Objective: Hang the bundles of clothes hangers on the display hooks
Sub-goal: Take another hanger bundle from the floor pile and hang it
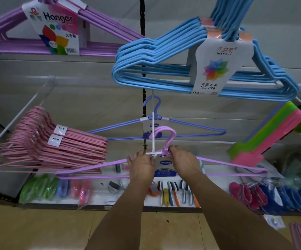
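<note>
- Shop wall panel (92, 98) behind, white shelf (99, 193) of brushes below.
- Lilac hanger bundle (99, 166) is held at the tip of the white display hook (153, 134), hook end not yet over it.
- Left hand (141, 166) is curled on the bundle's left arm by the hook tip.
- Right hand (184, 161) is pinched on the bundle's neck.
- Periwinkle bundle (191, 126) is already hung further back.

head cam | single view | faces forward, tilted down | close to display hook (153, 127) | floor at bottom edge
</note>
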### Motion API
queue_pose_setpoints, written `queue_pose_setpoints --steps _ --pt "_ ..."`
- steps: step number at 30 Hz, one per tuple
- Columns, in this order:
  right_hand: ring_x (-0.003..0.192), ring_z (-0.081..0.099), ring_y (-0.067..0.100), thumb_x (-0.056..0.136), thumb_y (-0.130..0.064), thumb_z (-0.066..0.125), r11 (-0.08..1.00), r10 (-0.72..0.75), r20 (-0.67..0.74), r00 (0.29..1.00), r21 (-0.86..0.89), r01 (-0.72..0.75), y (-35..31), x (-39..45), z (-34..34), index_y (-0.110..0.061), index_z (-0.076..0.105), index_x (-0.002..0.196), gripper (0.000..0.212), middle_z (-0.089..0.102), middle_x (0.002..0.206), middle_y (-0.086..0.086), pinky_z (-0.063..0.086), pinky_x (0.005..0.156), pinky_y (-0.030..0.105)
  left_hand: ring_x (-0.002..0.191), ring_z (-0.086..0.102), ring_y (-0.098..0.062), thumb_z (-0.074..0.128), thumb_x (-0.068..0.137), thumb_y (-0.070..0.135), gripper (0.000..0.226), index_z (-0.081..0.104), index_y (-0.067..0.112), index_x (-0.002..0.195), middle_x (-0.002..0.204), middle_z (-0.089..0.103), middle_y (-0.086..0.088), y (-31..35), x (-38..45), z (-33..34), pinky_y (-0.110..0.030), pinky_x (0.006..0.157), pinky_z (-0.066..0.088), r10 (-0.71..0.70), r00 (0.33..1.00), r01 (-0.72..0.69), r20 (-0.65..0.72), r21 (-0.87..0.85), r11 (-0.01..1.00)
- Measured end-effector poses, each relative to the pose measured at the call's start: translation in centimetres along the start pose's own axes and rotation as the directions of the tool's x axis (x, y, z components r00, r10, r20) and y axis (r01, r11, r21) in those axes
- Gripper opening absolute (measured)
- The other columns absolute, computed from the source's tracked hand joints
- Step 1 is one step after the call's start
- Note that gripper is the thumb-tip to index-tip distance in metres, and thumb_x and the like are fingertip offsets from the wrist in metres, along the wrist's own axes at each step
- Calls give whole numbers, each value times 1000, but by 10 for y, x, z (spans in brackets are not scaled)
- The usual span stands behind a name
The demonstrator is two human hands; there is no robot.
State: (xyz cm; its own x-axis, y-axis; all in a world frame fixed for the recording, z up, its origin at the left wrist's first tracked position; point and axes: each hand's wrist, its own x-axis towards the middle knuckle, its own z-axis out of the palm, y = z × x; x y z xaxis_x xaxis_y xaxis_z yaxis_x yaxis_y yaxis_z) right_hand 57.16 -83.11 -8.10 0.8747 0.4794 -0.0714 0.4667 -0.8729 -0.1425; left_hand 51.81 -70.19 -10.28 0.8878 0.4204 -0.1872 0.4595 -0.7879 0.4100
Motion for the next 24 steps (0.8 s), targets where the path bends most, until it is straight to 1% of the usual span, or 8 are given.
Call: queue_pose_setpoints --steps 3,6,7,10,13,17,21,24 --pt "94 62 28 101 -17 41 999 8 0 1000 34 -8 -2 1 4 -16 47 122 22 59 112 6 37 68 32 121 44 -20 36 100 40 35 61 21 116 118 58 0 0 0 -1 -47 114 20 -11 1000 11 11 -7 1000" --pt "92 62 26 103 -21 38 998 27 -27 999 62 -25 -1 -2 7 -16 48 121 22 60 111 6 44 71 33 120 44 -21 34 101 40 37 60 21 119 118 58 -1 3 0 -3 -46 114 21 8 1000 -8 17 2 1000" --pt "92 61 25 103 -23 37 997 32 -49 998 66 -29 -1 -3 8 -17 49 121 22 59 112 5 43 71 33 120 44 -21 33 101 40 38 60 20 119 118 58 -2 3 -1 -3 -46 113 21 15 1000 -15 23 5 1000" --pt "96 58 23 103 -27 36 998 35 -114 993 50 -29 1 -9 10 -17 51 120 25 58 113 3 33 69 28 119 44 -22 34 101 39 37 62 20 117 118 58 -3 5 -2 -4 -46 113 23 34 999 -34 13 -18 999" --pt "94 57 22 102 -27 39 998 27 -178 984 65 -15 4 -11 10 -15 54 116 24 60 108 4 31 69 26 119 45 -22 36 101 38 35 61 22 118 119 59 -2 5 -3 -4 -45 112 23 60 998 -60 -8 -39 997" --pt "91 58 24 98 -18 49 993 49 -240 970 114 -22 14 -18 12 -10 59 109 17 63 102 9 38 74 29 115 49 -23 37 100 38 33 61 26 119 115 63 -2 12 -8 1 -44 110 25 117 992 -120 -51 -53 991" --pt "99 54 17 100 -19 46 992 94 -206 974 104 -74 26 -35 16 -16 53 116 18 58 111 3 40 84 25 121 44 -21 40 100 31 30 55 26 126 124 58 2 21 -17 10 -44 111 23 202 979 -204 -36 -72 976" --pt "104 54 15 99 -23 48 986 132 -180 975 122 -111 33 -44 15 -17 51 121 23 56 115 2 41 89 24 122 43 -21 39 100 29 30 53 25 127 127 56 1 29 -21 13 -42 110 24 222 975 -221 -4 -61 973"
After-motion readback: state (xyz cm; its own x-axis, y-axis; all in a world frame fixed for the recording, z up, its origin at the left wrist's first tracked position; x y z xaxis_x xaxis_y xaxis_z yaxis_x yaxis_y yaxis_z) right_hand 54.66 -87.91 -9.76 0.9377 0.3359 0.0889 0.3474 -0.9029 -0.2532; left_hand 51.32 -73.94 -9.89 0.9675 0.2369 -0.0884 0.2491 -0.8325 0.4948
